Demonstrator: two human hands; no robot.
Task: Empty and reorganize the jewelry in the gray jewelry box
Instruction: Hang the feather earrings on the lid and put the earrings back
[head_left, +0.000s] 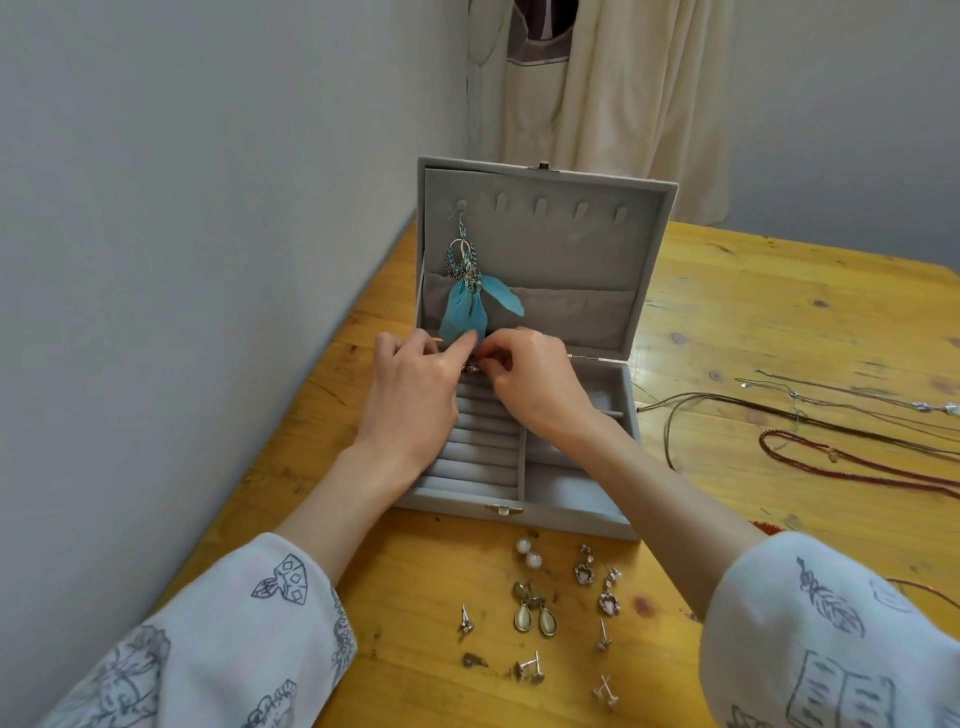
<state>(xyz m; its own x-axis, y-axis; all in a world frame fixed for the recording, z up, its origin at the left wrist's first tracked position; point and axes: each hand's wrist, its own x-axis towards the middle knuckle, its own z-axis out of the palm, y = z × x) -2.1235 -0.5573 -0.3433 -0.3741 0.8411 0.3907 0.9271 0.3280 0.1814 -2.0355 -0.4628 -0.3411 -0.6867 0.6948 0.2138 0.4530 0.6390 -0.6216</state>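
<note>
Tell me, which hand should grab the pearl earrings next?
Probably the right hand: the pearl earrings lie nearer its side in front of the gray jewelry box, though both hands are pinching something small.

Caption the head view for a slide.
Both hands pinch a small earring over the open gray jewelry box, feather earring hanging inside its lid.

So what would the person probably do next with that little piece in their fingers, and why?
Probably press the small piece into the ring rolls: the left hand and right hand pinch it right over them, and the rolls look bare.
</note>
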